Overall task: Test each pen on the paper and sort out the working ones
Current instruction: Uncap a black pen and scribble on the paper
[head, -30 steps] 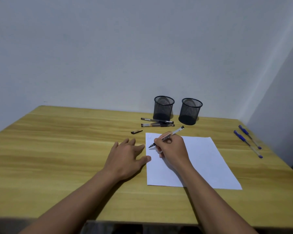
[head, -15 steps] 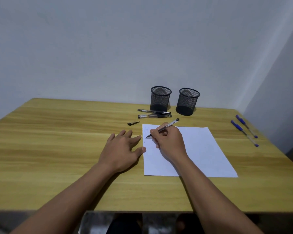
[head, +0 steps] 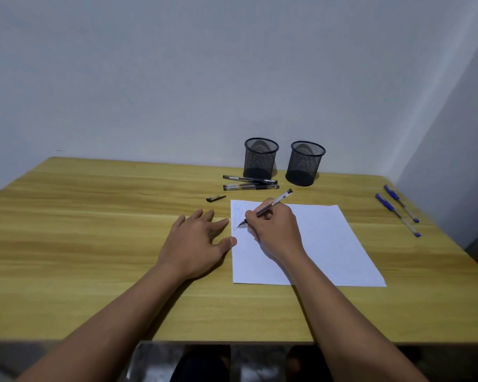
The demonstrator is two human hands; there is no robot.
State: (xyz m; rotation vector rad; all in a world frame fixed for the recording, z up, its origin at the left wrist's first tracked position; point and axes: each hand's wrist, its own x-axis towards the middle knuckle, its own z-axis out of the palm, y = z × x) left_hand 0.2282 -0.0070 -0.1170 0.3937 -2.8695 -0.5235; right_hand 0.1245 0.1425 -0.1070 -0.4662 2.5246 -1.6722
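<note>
The right hand [head: 276, 232] grasps a pen [head: 269, 207], tip on the paper [head: 329, 244]; the left hand [head: 196, 244] lies flat beside it. Beyond: a cap [head: 215, 198], two pens [head: 250, 183], two mesh cups [head: 260, 158]; far right, two blue pens [head: 398, 209]

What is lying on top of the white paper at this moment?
The right hand rests on the paper, gripping a pen with its tip at faint scribbles near the left edge. Any marks beneath the hand are covered.
</note>
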